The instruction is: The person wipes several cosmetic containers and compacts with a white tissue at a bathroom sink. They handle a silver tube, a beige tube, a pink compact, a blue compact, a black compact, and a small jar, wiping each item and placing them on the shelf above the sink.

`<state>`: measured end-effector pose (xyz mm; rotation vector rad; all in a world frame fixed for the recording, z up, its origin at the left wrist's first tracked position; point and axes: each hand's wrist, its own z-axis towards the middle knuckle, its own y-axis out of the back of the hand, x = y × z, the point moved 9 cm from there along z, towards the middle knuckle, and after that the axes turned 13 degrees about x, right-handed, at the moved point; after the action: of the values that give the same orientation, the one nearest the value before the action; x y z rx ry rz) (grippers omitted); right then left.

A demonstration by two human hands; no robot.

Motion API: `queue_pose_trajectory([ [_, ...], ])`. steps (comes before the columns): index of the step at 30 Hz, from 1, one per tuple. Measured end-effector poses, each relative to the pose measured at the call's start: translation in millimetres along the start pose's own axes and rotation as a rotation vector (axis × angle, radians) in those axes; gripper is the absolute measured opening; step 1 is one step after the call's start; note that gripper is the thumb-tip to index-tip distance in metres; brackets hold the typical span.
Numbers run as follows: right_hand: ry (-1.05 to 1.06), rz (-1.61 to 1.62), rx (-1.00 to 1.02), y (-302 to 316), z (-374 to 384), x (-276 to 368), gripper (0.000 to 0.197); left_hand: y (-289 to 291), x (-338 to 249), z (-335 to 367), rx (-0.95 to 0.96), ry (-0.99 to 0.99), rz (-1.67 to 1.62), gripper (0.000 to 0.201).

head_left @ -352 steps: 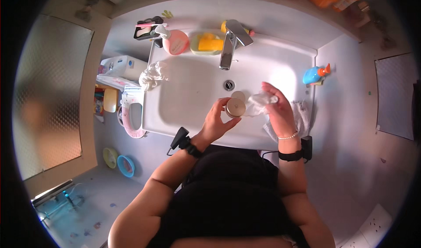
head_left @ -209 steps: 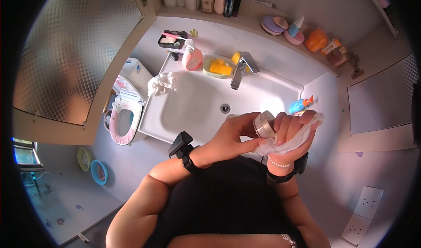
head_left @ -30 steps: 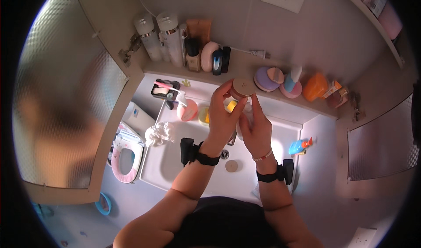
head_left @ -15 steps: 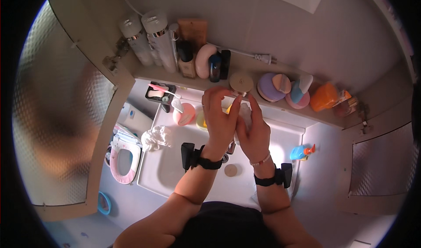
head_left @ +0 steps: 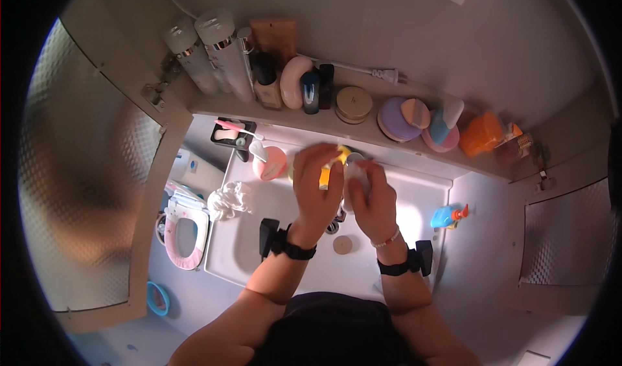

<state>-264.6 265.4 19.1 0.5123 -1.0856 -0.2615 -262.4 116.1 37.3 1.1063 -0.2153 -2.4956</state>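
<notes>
My left hand [head_left: 316,184] is raised over the sink [head_left: 246,249], its curled fingers apart and slightly blurred, with nothing visible in them. Close beside it, my right hand [head_left: 376,207] is closed around a white crumpled cloth or tissue [head_left: 358,179]; its exact kind is hard to make out. Just beyond both hands, a round jar with a beige-gold lid [head_left: 354,102] stands on the cabinet shelf [head_left: 304,121]. Behind my left fingers something yellow [head_left: 324,177] shows in part. A round beige disc [head_left: 342,244] lies in the sink below my hands.
Tall bottles [head_left: 223,48] and a foundation bottle [head_left: 266,84] line the shelf's left; a purple jar [head_left: 396,120] and an orange container [head_left: 481,135] its right. Cabinet doors [head_left: 139,262] swing out either side. A blue pump bottle [head_left: 443,217] stands by the sink's right edge.
Both hands have drawn back from the beige-gold-lidded jar, down toward me, leaving it standing on the shelf. The white crumpled cloth or tissue stays in my right hand. The view has shifted slightly.
</notes>
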Motion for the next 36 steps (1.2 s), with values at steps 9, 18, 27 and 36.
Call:
queue_pose_trajectory([
  [9, -0.164, 0.722, 0.163, -21.3, -58.7, -40.0, 0.041, -37.5, 5.0, -90.7, 0.336, 0.232, -0.295, 0.046],
  [18, -0.41, -0.11, 0.26, -25.6, -103.5, -134.2, 0.019, -54.0, 53.3, -187.7, 0.663, 0.471, -0.14, 0.02],
  [27, -0.491, -0.546, 0.818, -175.9, -215.2, -236.1, 0.05, -72.8, 106.7, -295.1, 1.158, 0.662, 0.098, 0.018],
  [36, -0.375, -0.728, 0.84, -201.4, -232.0, -251.0, 0.062, -38.6, 123.8, -300.0, 0.963, 0.738, 0.066, 0.02],
])
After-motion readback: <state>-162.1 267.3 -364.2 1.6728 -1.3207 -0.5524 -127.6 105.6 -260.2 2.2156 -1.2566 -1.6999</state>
